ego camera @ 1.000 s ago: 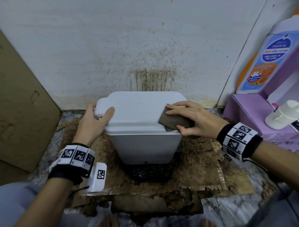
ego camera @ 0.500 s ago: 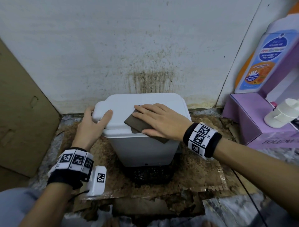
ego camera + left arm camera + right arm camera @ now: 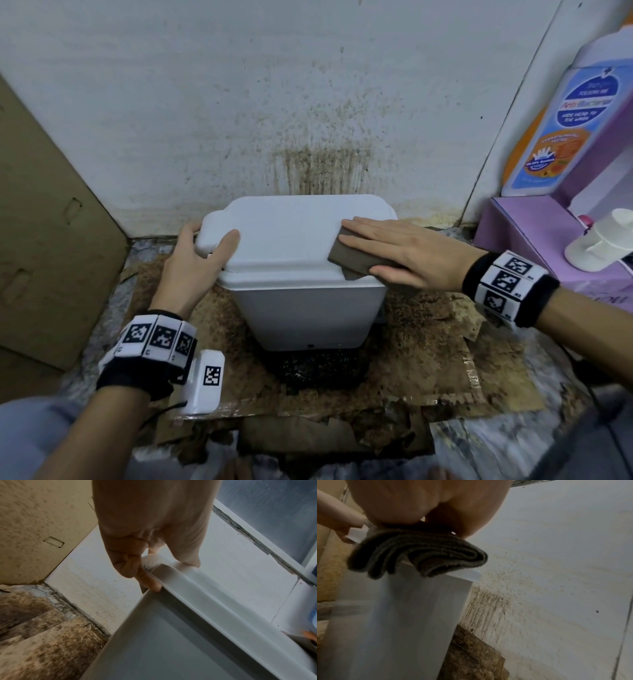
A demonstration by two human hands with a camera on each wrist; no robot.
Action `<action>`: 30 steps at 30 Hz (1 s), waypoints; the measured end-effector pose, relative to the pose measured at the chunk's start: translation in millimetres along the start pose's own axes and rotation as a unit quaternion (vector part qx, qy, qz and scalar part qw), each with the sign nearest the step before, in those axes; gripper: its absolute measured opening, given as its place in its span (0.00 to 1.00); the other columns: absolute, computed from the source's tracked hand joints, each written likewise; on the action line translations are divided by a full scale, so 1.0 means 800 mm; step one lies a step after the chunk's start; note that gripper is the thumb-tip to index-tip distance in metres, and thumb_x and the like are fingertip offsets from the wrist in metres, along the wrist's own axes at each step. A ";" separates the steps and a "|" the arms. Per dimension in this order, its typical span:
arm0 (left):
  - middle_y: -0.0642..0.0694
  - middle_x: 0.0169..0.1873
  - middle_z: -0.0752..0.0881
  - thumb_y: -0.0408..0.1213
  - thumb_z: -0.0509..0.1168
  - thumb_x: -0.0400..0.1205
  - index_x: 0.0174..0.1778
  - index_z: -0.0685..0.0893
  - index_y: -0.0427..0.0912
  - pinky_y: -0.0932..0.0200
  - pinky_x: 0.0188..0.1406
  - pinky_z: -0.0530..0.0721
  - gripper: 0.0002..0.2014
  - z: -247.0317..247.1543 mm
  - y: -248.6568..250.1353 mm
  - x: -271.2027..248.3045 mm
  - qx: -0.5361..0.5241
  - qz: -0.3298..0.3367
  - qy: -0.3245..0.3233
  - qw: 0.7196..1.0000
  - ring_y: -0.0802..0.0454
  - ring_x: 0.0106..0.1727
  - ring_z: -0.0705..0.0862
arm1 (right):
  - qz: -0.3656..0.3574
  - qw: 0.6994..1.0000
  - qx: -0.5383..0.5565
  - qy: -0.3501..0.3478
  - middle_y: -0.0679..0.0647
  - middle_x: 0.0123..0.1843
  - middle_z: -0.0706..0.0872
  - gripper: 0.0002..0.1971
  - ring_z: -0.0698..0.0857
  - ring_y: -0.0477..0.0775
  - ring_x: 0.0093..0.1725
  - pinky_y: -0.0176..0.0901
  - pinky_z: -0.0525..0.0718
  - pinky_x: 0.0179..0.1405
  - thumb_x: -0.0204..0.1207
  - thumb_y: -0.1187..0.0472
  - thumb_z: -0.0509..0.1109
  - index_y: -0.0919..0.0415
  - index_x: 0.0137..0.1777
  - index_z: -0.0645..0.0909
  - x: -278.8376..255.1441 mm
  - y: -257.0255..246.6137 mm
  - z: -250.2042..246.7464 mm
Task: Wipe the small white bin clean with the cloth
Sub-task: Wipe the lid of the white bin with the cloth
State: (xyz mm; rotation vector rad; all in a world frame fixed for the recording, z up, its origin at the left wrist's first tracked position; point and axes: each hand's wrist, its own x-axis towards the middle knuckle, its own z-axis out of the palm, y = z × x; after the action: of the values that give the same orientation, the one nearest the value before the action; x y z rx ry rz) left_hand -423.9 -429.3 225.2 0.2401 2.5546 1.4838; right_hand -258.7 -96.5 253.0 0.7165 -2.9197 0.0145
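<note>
White plastic bin (image 3: 301,291), sitting on stained cardboard (image 3: 428,359) against the wall, is being steadied by the left hand (image 3: 191,260) gripping its lid's left corner, while the flat-fingered right hand (image 3: 404,253) is pressing the folded cloth (image 3: 352,257) onto the lid's right edge, presumably to wipe it.

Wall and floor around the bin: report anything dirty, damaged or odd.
Brown streaks and splatter stain the wall behind the white bin. The cardboard under it is stained, torn and peeling, with a dark patch at the bin's base. The bin's lid looks clean.
</note>
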 end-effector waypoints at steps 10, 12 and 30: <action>0.56 0.57 0.84 0.69 0.69 0.76 0.71 0.71 0.59 0.34 0.57 0.88 0.32 0.001 0.001 -0.004 -0.006 0.006 -0.001 1.000 0.48 0.57 0.87 | 0.023 0.997 0.046 0.055 0.55 0.89 0.60 0.31 0.60 0.56 0.88 0.61 0.64 0.84 0.87 0.50 0.62 0.57 0.87 0.62 -0.004 -0.003 0.010; 0.55 0.59 0.84 0.71 0.68 0.75 0.71 0.71 0.59 0.33 0.57 0.88 0.33 0.001 0.001 -0.003 -0.005 0.006 -0.004 1.000 0.47 0.57 0.87 | 0.031 0.997 0.034 0.062 0.56 0.88 0.62 0.31 0.61 0.57 0.88 0.59 0.62 0.85 0.87 0.48 0.61 0.57 0.87 0.63 0.009 -0.013 0.012; 0.54 0.57 0.82 0.66 0.69 0.78 0.72 0.71 0.57 0.43 0.60 0.84 0.30 0.001 0.004 -0.003 -0.013 -0.004 -0.003 1.000 0.49 0.60 0.83 | -0.010 0.999 0.048 -0.004 0.55 0.90 0.56 0.30 0.55 0.54 0.89 0.51 0.56 0.87 0.89 0.52 0.58 0.56 0.89 0.56 0.037 -0.021 0.000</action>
State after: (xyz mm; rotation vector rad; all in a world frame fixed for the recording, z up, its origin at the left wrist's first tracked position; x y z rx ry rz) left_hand -421.1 -427.5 227.8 0.2300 2.5271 1.5105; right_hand -276.6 -125.2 256.1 0.7630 -2.9359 0.1497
